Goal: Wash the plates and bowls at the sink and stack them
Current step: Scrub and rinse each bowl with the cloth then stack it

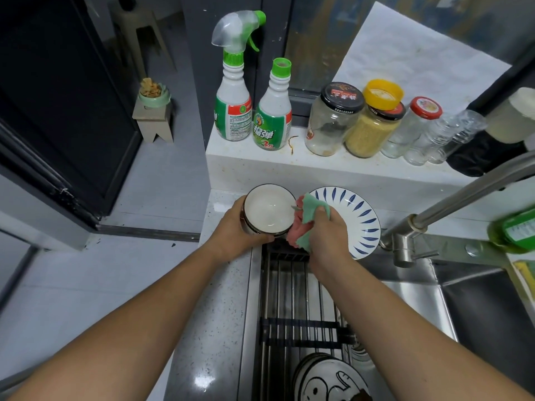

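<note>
Now, left hand (236,227): fingers and thumb are curled round the dark outer wall of a round ceramic bowl, white inside (269,209), holding it tilted with its mouth toward the camera.
Right hand (327,230): clenched round a crumpled green and pink cloth (307,218), whose edge touches the bowl's right rim.
Bowl, place: held at the far left of the sink, above the far end of the rack.
Bowl, handling: probably stiff, breakable and fairly weighty for one hand. The glaze looks smooth and is likely slick once wet or soapy. A grasp round the wall, fingers underneath, seems safer than pinching the rim.
Cloth, handling: soft and bunched, so it should follow the curve inside.
Step in hand: wiping the bowl, by the look of it.
Plate: a white round plate with blue leaf strokes (359,224) sits just behind the right hand. I cannot tell whether it lies flat or is propped.
Rack: a steel bar rack (289,285) spans the left part of the steel sink (419,299).
Near stack: white plates with a black cartoon drawing (330,380) lie stacked at the near edge.
Right side: a steel tap (451,206) and a green soap bottle (515,230).
Far ledge: spray bottles and jars.
</note>
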`<state>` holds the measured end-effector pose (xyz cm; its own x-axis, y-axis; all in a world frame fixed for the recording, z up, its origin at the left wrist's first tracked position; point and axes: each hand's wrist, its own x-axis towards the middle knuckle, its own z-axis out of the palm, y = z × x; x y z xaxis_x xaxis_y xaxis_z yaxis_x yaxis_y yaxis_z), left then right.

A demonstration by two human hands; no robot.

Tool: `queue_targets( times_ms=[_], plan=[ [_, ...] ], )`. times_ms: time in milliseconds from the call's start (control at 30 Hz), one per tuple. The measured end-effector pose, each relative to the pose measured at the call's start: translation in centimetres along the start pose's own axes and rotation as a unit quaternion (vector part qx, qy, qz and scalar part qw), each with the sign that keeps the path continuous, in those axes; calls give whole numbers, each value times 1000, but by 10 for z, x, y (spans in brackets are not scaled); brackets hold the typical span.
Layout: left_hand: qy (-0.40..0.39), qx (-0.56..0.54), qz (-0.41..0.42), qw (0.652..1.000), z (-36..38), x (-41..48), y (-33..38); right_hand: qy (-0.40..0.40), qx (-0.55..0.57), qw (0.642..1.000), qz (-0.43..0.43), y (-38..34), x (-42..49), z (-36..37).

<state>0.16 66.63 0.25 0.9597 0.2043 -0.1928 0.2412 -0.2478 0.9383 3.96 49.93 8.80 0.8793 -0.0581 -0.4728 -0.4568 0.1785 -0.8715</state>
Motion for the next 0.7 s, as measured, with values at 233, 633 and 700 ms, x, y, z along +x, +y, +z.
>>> queue_targets(
  times_ms=[233,633,700],
  plan=[
    [5,34,-28,999,-4,-7,12,-38,6,999,24,-7,1,-10],
    [21,86,-104,991,5,-98,41,-137,-210,967,-35,-31,-38,-109],
    [-4,68,-121,990,21,-127,45,-163,-272,948,-37,-31,-60,-136]
  ],
)
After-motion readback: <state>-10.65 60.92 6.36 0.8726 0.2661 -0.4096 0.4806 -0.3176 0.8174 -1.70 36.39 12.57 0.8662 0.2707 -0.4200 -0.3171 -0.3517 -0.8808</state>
